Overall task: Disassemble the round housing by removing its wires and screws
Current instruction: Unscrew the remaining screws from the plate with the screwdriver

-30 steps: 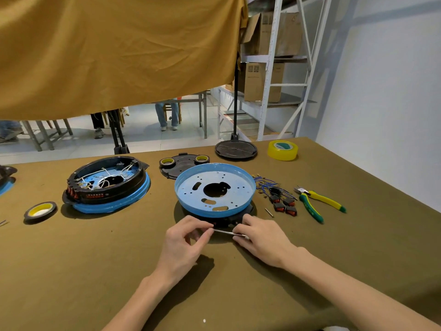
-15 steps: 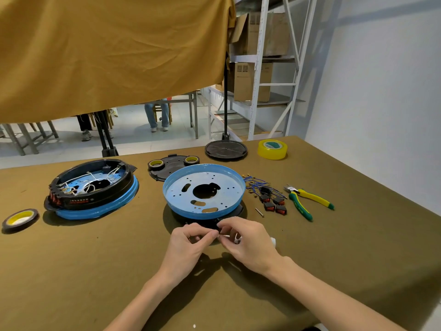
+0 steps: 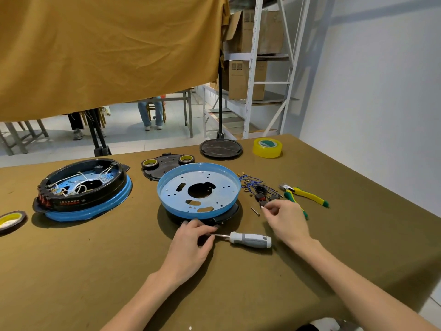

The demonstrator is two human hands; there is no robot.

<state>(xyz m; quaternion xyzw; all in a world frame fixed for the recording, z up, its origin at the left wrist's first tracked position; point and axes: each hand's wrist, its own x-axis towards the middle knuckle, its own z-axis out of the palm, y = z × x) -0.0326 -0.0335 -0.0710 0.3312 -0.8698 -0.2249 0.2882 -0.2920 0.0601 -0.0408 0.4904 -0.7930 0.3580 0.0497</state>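
Note:
The round housing [image 3: 216, 182], a blue perforated plate on a black base, sits mid-table. My left hand [image 3: 191, 244] rests at its front edge, thumb and finger pinching the metal shaft of a grey-handled screwdriver [image 3: 250, 240] that lies on the cloth. My right hand [image 3: 284, 218] is to the right of the housing, with its fingertips pinching something small, apparently a screw. One loose screw [image 3: 255, 211] lies just left of those fingertips. Removed blue wires and red-black switches [image 3: 257, 189] are piled behind.
A second housing [image 3: 81, 189] with white wires inside stands at the left. Green-yellow pliers [image 3: 305, 194] lie at the right. A black cover [image 3: 167, 163], a stand base [image 3: 220, 148], yellow tape [image 3: 267, 147] and another tape roll [image 3: 9, 220] are around. The table's right edge is near.
My right hand let go of the screwdriver, which now lies on the cloth, and moved right toward the parts pile with a small piece pinched. My left hand stayed at the shaft.

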